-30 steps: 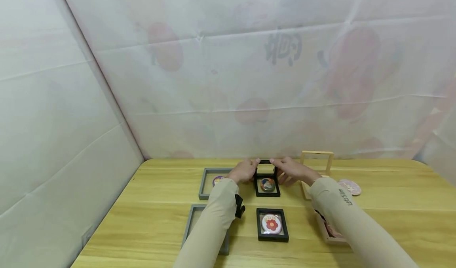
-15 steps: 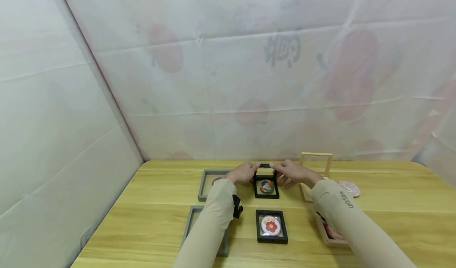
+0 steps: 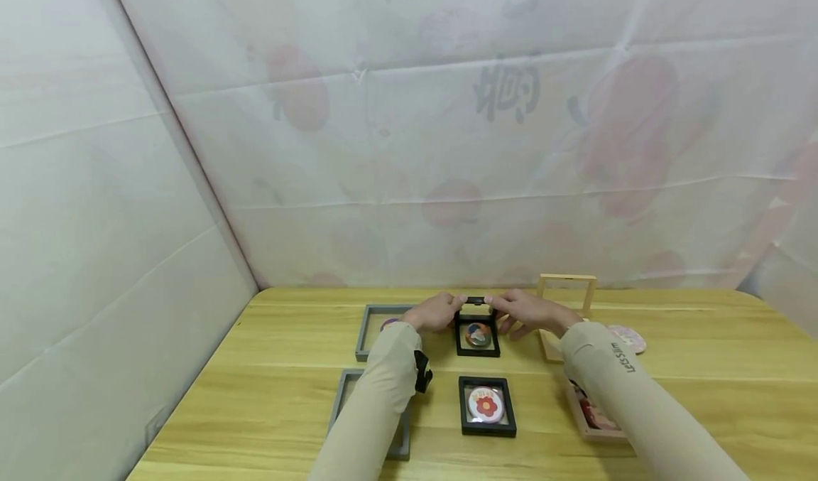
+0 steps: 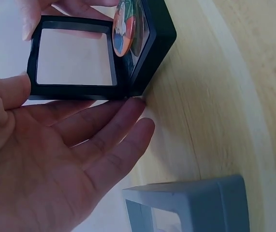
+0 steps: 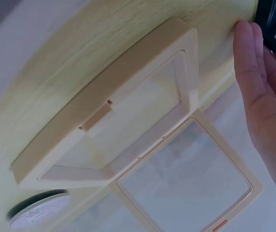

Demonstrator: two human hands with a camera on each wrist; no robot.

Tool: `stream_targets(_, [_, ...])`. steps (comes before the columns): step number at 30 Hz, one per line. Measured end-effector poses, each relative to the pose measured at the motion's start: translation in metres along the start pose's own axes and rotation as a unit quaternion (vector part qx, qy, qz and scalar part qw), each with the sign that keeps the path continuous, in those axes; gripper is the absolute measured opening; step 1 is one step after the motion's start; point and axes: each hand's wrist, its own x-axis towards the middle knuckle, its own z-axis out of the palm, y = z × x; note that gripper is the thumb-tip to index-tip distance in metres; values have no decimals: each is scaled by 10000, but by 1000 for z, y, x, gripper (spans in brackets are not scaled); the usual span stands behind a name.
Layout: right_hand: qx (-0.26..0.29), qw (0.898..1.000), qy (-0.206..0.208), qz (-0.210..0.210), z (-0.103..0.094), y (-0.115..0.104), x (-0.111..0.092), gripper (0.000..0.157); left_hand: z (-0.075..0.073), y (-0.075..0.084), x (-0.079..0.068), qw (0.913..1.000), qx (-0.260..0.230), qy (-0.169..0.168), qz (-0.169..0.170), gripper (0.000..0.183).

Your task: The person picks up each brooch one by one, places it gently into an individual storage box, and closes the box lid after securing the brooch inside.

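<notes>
A small black hinged display frame (image 3: 478, 353) lies on the table with its lid (image 4: 75, 92) raised. A round badge (image 3: 478, 334) with an orange and blue picture sits inside its lower half. My left hand (image 3: 437, 312) holds the lid's left side, the thumb at its free edge and the fingers along its side. From the other side my right hand (image 3: 527, 312) grips the same lid, thumb on the top bar. In the right wrist view its fingers reach along the black frame's corner, and the thumb is hidden there.
A pale wood-toned frame (image 3: 569, 277) stands hinged apart at right, beside a pinkish badge (image 3: 629, 339). Nearer are a second black frame (image 3: 488, 431) with a flower badge (image 3: 486, 405) and a pink frame (image 3: 601, 435). Two grey frames (image 3: 362, 357) lie left, partly behind my left arm.
The black frame's lid has tipped down slightly, with both hands moving along with it. The other things stay where they were; the head view has shifted a little.
</notes>
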Motion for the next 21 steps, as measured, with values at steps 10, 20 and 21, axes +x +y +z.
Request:
stream_targets(10, [48,9998,-195,12,-2,3,-2,57,-2,-3,-2,9997,-63,-255,-7,58])
stream_targets(20, [24,9996,-291,-17,-3,3,-4,58,-7,-4,-5,9989,103,-438,-153,60])
stream_targets(21, [27,9995,-311,-39,-3,2,-4,58,-8,-4,-5,9987,152,-473,-100,59])
